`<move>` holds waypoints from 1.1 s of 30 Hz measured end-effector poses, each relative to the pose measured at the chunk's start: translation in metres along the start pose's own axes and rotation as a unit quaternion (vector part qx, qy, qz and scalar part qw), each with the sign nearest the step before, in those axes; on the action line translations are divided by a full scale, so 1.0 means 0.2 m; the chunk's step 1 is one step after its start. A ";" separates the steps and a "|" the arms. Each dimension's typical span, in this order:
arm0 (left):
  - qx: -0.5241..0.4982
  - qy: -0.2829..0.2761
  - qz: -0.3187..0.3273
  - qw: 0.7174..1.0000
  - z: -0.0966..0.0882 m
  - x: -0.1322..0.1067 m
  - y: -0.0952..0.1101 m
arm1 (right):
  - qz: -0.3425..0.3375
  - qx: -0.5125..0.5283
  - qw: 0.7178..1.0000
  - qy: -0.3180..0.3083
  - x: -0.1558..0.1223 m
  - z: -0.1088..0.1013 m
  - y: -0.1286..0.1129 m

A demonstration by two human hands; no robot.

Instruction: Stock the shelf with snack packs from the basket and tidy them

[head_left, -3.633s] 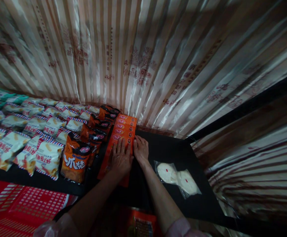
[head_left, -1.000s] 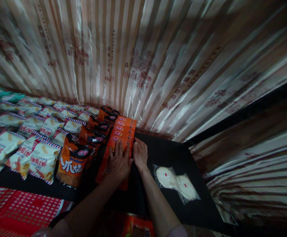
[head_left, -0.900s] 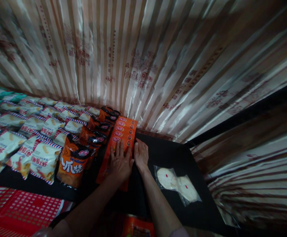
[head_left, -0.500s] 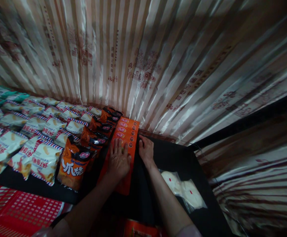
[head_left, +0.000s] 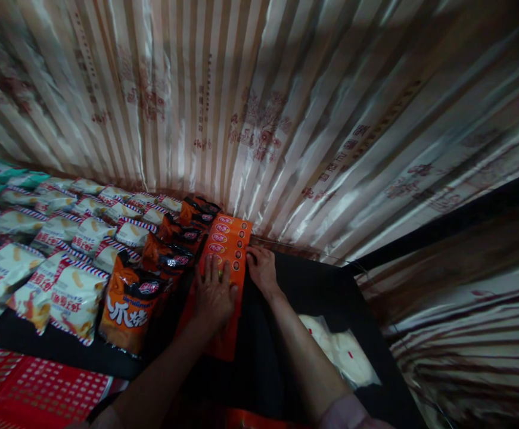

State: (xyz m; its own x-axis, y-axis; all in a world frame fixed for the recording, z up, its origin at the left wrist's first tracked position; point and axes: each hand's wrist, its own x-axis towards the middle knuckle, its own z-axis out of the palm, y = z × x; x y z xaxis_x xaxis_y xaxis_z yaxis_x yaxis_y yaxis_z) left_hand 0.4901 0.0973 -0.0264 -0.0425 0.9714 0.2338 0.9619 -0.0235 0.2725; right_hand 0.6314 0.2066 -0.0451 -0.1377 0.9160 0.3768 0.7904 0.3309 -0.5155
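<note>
A row of flat orange packets lies overlapped on a black table, running back toward the curtain. My left hand rests flat on the near packets with its fingers spread. My right hand sits at the row's right edge, fingers curled against the side of a packet. A clear bag with two white round cakes lies to the right of my right forearm.
Orange and black snack bags stand in a row left of the packets. White, red and blue snack bags fill the table further left. A striped satin curtain hangs behind. A red patterned sheet lies at bottom left.
My right hand has slid forward along the row's right edge toward the curtain. My left hand stays flat on the packets. The view has shifted, so the bag of cakes sits lower right.
</note>
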 end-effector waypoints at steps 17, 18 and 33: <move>-0.004 0.009 0.015 1.000 -0.04 0.01 0.00 | 0.089 0.044 0.995 0.014 0.07 0.02 -0.05; -0.005 0.007 0.014 1.000 -0.03 0.01 0.00 | 0.087 0.044 0.995 0.015 0.06 0.02 -0.06; -0.012 0.012 0.016 1.000 -0.03 0.02 -0.01 | 0.114 0.023 0.993 0.034 0.07 0.04 -0.06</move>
State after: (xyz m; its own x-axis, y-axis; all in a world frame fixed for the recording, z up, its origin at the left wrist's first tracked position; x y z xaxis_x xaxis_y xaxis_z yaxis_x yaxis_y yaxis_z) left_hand 0.4869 0.0990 -0.0201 -0.0180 0.9642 0.2645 0.9560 -0.0609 0.2870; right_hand 0.6153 0.2177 -0.0405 0.0824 0.9514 0.2968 0.7678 0.1292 -0.6275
